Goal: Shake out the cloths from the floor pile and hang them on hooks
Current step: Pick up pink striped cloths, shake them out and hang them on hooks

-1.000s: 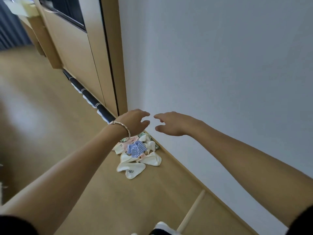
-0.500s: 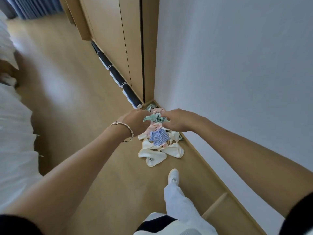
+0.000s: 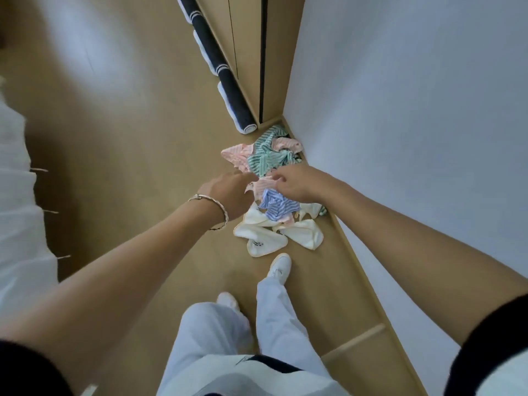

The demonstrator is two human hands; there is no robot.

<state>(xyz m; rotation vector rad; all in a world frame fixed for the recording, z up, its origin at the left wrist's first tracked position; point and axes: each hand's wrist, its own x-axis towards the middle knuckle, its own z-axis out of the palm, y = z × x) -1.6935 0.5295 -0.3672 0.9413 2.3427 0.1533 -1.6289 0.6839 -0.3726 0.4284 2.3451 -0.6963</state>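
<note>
Fingers (image 3: 247,177) of left hand (image 3: 228,192) and right hand (image 3: 298,185) touch the pink cloth (image 3: 264,185).

One wide-angle view, worn at the person's head, faces forward and steeply down at the tan wooden floor (image 3: 128,124) toward the corner of white wall (image 3: 414,110) and light wooden cabinet (image 3: 248,38). The heap of striped and cream cloths (image 3: 268,161) lies near, mid-frame.
</note>
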